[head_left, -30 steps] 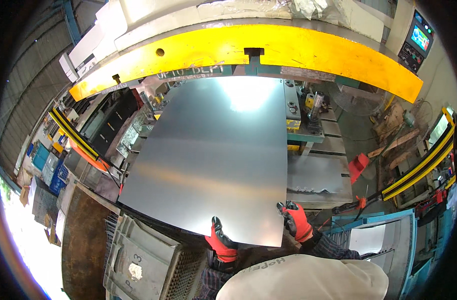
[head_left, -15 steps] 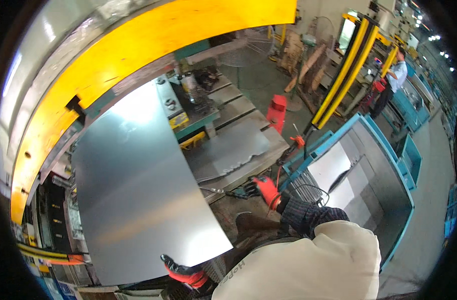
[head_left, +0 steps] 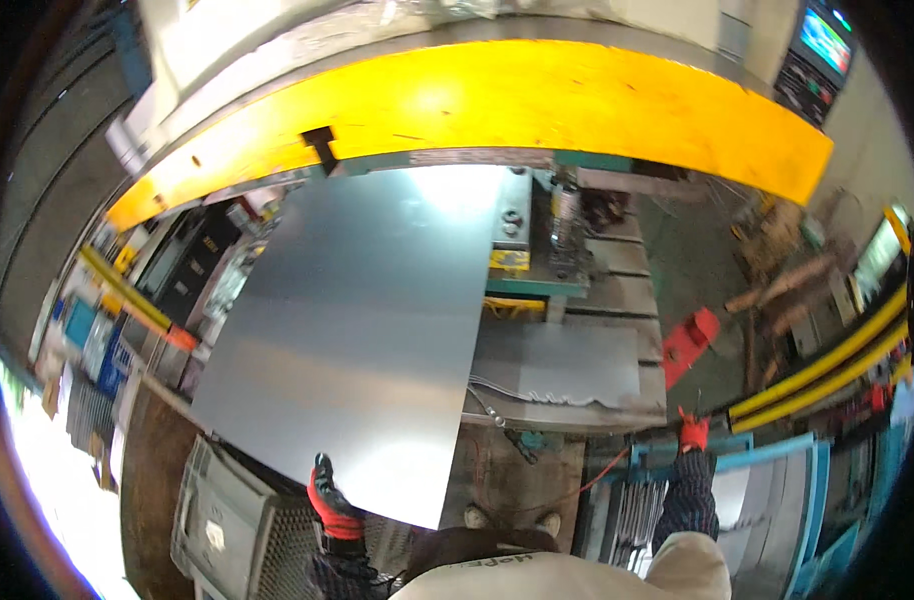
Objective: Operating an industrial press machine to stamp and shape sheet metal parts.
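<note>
A large, smooth metal sheet (head_left: 357, 320) slants from under the yellow press beam toward me. At its near edge my left hand (head_left: 335, 505), in a red and black glove, grips the sheet with the thumb on top; the fingers underneath are hidden. My right hand (head_left: 693, 432), gloved in red, is stretched out to the right beside the blue bin (head_left: 817, 500). Its fingers are too small and blurred to read. A slim tool with a dark handle (head_left: 522, 445) lies by the bed's front edge, apart from both hands.
The yellow beam (head_left: 577, 95) spans overhead. A smaller wavy-edged sheet (head_left: 577, 365) lies on the slotted press bed (head_left: 617, 295). Yellow-and-black posts (head_left: 827, 365) stand at the right. A grey mesh-sided crate (head_left: 217, 520) is at lower left; a red stand (head_left: 689, 345) is beyond the bed.
My view has swung round, so the beam lies more level. My right hand has moved right, away from the dark-handled tool toward the bin. The left hand stays on the sheet's near edge.
</note>
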Demonstrator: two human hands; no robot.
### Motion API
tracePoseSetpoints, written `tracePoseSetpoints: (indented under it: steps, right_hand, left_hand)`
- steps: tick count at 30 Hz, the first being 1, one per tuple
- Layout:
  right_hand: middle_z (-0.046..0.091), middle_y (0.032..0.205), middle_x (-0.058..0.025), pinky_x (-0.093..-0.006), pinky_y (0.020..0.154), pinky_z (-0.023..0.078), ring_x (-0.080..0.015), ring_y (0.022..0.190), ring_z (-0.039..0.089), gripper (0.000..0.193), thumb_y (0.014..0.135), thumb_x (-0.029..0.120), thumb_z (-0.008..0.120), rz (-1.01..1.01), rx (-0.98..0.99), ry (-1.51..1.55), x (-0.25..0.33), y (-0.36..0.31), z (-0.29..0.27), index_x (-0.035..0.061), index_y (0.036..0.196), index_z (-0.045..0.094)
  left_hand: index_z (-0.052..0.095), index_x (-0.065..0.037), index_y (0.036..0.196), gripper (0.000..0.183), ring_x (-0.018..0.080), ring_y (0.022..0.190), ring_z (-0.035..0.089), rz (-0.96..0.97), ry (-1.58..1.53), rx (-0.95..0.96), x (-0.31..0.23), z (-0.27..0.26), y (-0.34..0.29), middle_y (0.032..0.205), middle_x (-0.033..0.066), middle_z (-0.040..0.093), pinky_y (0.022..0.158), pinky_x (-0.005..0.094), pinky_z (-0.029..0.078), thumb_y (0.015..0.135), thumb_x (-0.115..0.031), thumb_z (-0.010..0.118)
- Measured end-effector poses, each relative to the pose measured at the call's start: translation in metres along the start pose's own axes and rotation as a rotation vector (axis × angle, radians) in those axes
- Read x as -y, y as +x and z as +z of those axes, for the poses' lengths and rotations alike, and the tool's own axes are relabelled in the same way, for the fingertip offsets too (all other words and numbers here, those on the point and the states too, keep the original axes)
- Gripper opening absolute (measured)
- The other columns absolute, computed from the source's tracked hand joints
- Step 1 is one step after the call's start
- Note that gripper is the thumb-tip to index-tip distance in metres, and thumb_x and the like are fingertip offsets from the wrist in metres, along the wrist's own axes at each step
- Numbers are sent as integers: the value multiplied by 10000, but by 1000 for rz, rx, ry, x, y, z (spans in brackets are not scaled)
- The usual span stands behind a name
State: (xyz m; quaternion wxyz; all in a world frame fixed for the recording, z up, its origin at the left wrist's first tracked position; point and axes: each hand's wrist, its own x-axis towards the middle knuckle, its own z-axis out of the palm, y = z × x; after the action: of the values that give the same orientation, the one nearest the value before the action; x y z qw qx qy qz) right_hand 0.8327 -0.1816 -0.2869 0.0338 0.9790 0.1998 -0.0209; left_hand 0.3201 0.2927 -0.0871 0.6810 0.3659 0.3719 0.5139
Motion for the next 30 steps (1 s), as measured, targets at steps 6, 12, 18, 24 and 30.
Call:
tracePoseSetpoints:
  steps: [6, 12, 18, 24, 30]
  right_hand:
    - [493, 1038, -124, -415, 767, 348, -245, 975, 460, 340, 751, 326, 418, 294, 296, 101, 28, 44, 9, 177, 1057, 429]
    - [484, 1049, -141, -326, 787, 378, -260, 958, 474, 523, 618, 251, 611, 104, -241, 1210, -75, 7, 100, 21, 1059, 446]
    - [497, 998, -117, -291, 805, 361, -234, 933, 473, 487, 654, 167, 567, 47, -379, 1165, 81, -100, -155, -3, 1072, 383]
    - [437, 855, -52, -281, 668, 388, -157, 766, 456, 416, 714, 308, 462, -184, -190, 1935, 97, -156, -252, 25, 1005, 369]
    - [483, 812, -95, -246, 476, 385, -160, 615, 472, 386, 714, 295, 469, -14, 43, 2648, 223, -187, -229, 24, 984, 421]
  left_hand:
    - [527, -10, 885, 259, 205, 792, 529, -24, -152, -105, 0, -19, 2, 873, 81, 558, 730, 325, 422, 788, -230, 431]
    - [525, -11, 874, 224, 200, 802, 525, -65, -105, 117, -2, 45, 9, 866, 71, 556, 739, 322, 420, 791, -197, 432]
    - [521, -3, 873, 209, 200, 800, 524, 180, -6, -254, 4, -9, 5, 854, 70, 554, 746, 322, 415, 784, -179, 449]
    - [556, 43, 807, 175, 66, 696, 465, 126, 0, -111, -26, 52, -20, 758, -1, 518, 681, 221, 383, 776, -122, 505]
    - [539, 53, 901, 203, 127, 797, 516, 186, 17, -124, -5, 23, -3, 859, 67, 549, 786, 251, 390, 780, -96, 474]
